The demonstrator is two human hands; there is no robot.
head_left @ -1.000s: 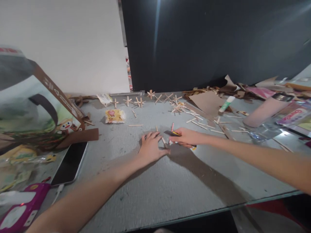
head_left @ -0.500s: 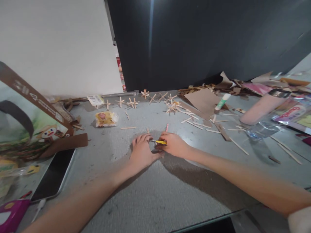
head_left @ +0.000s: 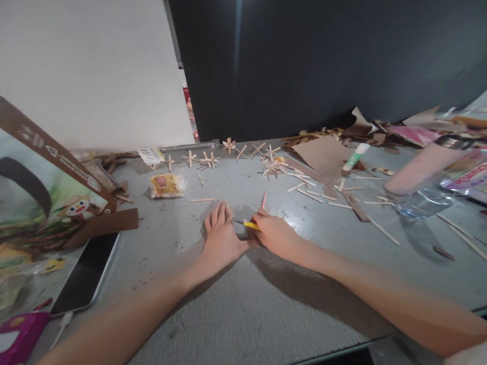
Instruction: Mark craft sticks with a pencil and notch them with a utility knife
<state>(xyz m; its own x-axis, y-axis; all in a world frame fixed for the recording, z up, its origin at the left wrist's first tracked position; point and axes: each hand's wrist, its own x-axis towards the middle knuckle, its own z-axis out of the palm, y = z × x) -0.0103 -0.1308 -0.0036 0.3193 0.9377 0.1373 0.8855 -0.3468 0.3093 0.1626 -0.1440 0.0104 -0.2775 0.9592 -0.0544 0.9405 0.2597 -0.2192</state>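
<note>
My right hand (head_left: 277, 234) is closed round a small yellow craft knife (head_left: 251, 225), its thin blade pointing left toward my other hand. Across from it, my left hand (head_left: 222, 238) rests on the grey table with bent fingers and its thumb stretched right, below the knife. The end of a wooden stick (head_left: 227, 204) shows at the left fingertips; the rest is hidden under the hand. A red-and-white striped stick (head_left: 264, 200) juts up just beyond my right knuckles; whether it is held or lies behind them I cannot tell.
Behind my hands are star shapes of crossed sticks (head_left: 208, 160), a stick pile (head_left: 274, 166) and a yellow snack packet (head_left: 167, 186). Loose sticks, a glue stick (head_left: 355, 157) and a pink bottle (head_left: 426, 166) lie right. A phone (head_left: 85, 274) and a printed bag (head_left: 72, 187) are left.
The knife's blade has tilted and the right hand has shifted slightly right and down. The left fingers have closed up around the stick's end. The view has turned a little.
</note>
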